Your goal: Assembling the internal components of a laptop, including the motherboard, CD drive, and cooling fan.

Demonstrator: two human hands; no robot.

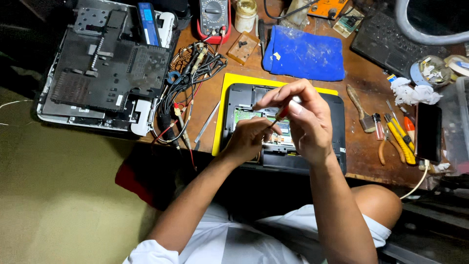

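- Right hand: fingers curled together, pinched round a slim screwdriver with a red grip, held tilted above the opened laptop.
- Left hand: loosely closed, resting on the laptop's exposed green board.
- The laptop's black plastic shell lies on a yellow mat on the worn wooden counter.

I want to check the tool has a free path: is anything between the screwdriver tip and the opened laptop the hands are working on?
Nothing visible does. The right hand holds the screwdriver over the opened laptop; the left hand rests beside its tip, not under it.
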